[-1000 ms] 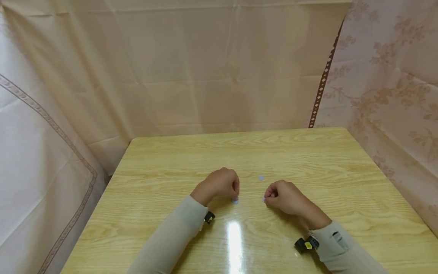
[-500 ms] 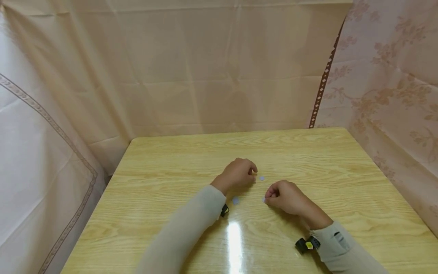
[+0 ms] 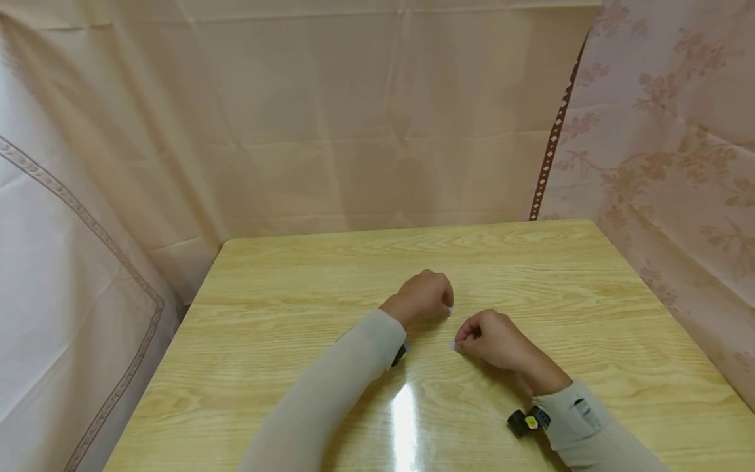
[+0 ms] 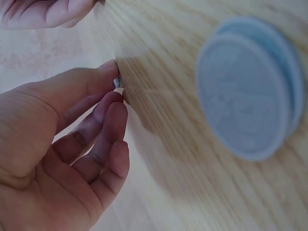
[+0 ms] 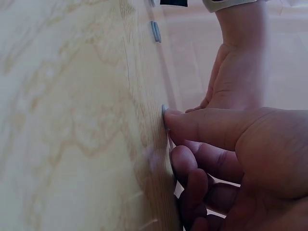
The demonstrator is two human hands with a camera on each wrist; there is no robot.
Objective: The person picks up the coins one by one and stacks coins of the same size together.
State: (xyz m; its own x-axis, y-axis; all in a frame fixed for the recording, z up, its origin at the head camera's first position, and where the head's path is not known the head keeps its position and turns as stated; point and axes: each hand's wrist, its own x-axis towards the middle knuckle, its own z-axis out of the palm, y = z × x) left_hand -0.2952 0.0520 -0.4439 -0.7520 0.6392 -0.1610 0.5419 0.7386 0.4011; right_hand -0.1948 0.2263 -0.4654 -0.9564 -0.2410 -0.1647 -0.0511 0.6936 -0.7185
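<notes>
In the head view my left hand [image 3: 426,295] reaches over the table and pinches a small grey-blue coin [image 3: 451,309] between thumb and fingertip. The left wrist view shows that coin [image 4: 117,83] edge-on, close to the tabletop. My right hand [image 3: 492,339], lower and to the right, pinches another coin [image 3: 453,345] at the table surface, its edge visible in the right wrist view. Two stacked coins [image 4: 243,98] with embossed faces lie on the table, slightly offset from each other. From the head, the left wrist mostly hides this stack.
The wood-grain table [image 3: 283,282] extends around both hands, with a bright light reflection [image 3: 404,426] near its front. A beige cloth [image 3: 366,118] hangs behind it. Patterned cloth [image 3: 678,144] closes off the right side, pale cloth [image 3: 65,275] the left.
My left hand has left the coin stack, moved away and to the right, and taken hold of the farther coin. My right hand stays nearly still at its coin.
</notes>
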